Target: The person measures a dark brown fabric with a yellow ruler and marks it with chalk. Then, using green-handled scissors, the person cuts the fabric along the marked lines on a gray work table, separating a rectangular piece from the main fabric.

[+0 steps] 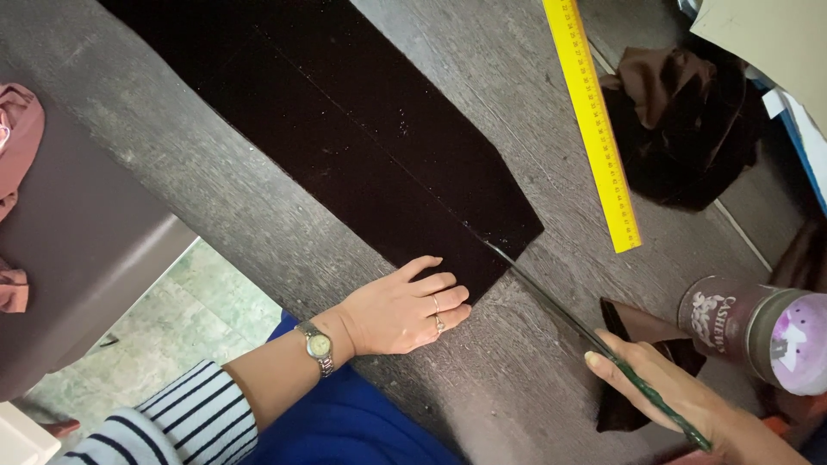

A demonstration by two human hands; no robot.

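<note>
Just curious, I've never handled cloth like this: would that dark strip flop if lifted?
Probably floppy: the dark fabric strip lies flat on the table, and the left hand presses its end down. Likely light. The scissors in the right hand meet its edge.

fabric (345, 129): very dark brown, plain
ruler (594, 120): bright yellow
bench (215, 198): dark grey wood grain
sleeve (185, 422): white with dark stripes
</note>
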